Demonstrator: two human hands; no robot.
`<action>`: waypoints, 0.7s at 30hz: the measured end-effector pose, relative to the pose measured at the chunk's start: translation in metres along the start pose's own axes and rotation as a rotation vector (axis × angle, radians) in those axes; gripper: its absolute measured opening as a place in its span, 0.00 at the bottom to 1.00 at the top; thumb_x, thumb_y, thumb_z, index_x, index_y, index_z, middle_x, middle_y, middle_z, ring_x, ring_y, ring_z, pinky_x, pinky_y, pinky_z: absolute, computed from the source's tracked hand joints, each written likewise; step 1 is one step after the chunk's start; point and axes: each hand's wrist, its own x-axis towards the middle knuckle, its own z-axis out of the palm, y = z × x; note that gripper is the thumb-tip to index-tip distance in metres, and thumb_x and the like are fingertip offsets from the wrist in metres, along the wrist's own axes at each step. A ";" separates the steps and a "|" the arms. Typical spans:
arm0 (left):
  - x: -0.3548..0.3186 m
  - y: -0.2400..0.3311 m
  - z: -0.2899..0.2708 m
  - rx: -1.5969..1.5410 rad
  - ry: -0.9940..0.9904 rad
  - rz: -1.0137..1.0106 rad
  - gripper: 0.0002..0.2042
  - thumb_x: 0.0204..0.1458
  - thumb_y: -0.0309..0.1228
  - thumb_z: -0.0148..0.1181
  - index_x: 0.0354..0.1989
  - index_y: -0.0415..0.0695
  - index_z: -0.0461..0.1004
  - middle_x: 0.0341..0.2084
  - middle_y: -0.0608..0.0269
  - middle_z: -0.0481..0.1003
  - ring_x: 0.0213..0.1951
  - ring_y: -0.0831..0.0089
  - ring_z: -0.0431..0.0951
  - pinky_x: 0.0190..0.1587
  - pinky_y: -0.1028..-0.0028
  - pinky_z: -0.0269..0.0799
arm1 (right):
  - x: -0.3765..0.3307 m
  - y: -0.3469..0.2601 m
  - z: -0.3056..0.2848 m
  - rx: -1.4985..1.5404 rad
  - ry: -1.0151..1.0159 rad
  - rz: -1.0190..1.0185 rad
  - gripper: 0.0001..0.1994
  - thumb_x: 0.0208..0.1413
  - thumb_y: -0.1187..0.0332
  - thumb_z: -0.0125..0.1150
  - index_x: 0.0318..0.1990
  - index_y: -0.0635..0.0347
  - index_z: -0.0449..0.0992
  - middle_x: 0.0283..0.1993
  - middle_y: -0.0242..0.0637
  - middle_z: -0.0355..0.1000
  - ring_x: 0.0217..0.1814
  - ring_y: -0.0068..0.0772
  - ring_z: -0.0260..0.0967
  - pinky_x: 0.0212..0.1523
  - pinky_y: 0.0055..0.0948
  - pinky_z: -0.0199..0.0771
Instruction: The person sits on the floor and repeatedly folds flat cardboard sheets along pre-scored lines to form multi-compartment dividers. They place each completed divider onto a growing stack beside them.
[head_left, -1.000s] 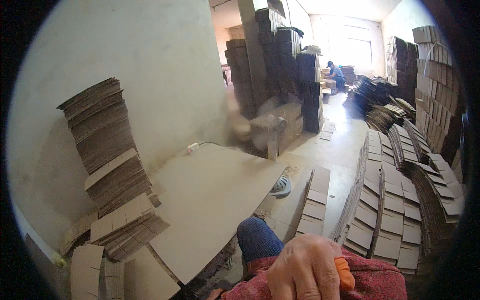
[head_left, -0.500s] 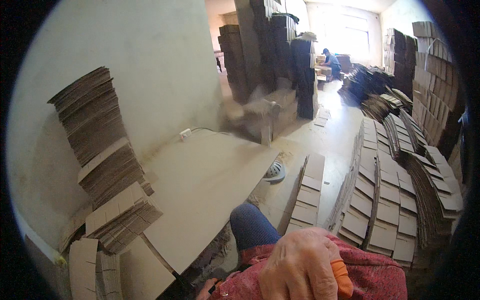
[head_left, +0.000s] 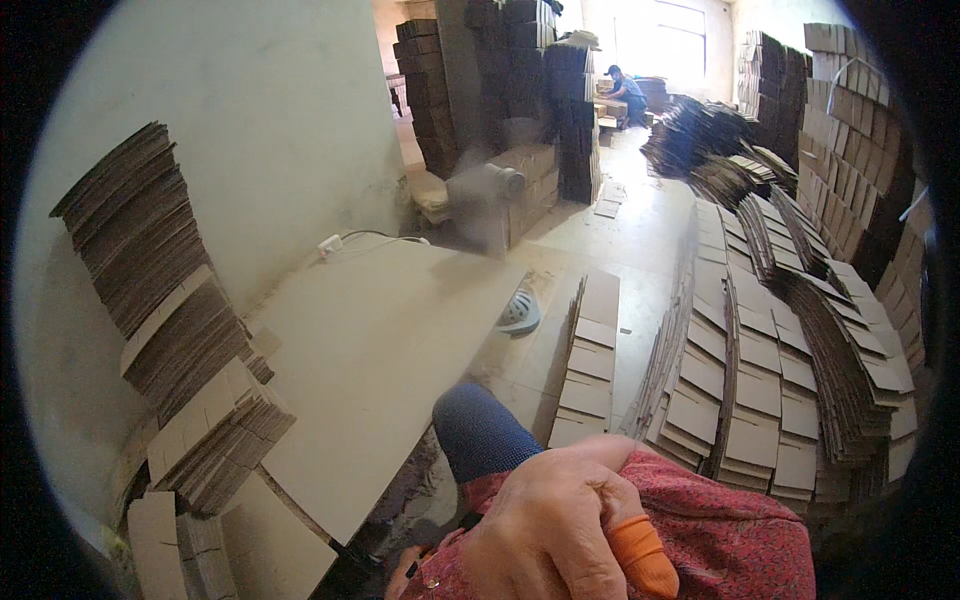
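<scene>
My right hand (head_left: 560, 520) is in front of my body at the lower edge, back upward. Its fingers curl downward and are close together, their tips hidden. An orange finger cover (head_left: 642, 556) sits on one digit. A red patterned sleeve (head_left: 720, 520) covers that arm. Only a sliver of my left hand (head_left: 403, 572) shows at the bottom, near the pale board's edge; its fingers are mostly hidden. My blue-clad knee (head_left: 482, 432) rises behind the right hand. The wide pale board (head_left: 370, 350), dusty and flat, lies to the left.
Slotted cardboard pieces (head_left: 225, 435) are stacked at the left wall. Rows of cardboard (head_left: 755, 450) cover the right side. A grey vented object (head_left: 520, 312) sits by the board's far corner. A blurred fan-like machine (head_left: 488, 200) stands beyond. A person (head_left: 625, 95) crouches far back.
The whole view has shifted, with the room moving left and slightly up. My right hand has come lower and leftward in the picture, showing more of the orange finger cover.
</scene>
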 end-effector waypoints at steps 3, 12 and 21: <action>0.005 0.004 0.003 0.001 -0.023 0.004 0.13 0.51 0.36 0.56 0.42 0.41 0.73 0.28 0.56 0.75 0.28 0.69 0.73 0.32 0.74 0.68 | -0.005 0.002 -0.003 -0.004 -0.004 0.007 0.19 0.54 0.64 0.52 0.39 0.79 0.71 0.36 0.62 0.70 0.30 0.56 0.69 0.27 0.45 0.71; 0.010 0.008 0.001 0.001 -0.035 -0.004 0.14 0.52 0.36 0.56 0.43 0.42 0.73 0.29 0.56 0.75 0.29 0.69 0.73 0.33 0.74 0.69 | -0.021 0.006 -0.019 0.019 -0.001 0.017 0.20 0.53 0.63 0.52 0.40 0.81 0.70 0.36 0.64 0.69 0.31 0.58 0.69 0.28 0.46 0.71; 0.016 0.011 0.000 0.016 -0.042 -0.008 0.14 0.52 0.35 0.56 0.44 0.42 0.73 0.29 0.57 0.75 0.29 0.69 0.74 0.33 0.74 0.69 | -0.036 0.005 -0.029 0.021 0.008 0.014 0.22 0.53 0.63 0.53 0.40 0.82 0.70 0.36 0.65 0.69 0.32 0.60 0.70 0.29 0.48 0.71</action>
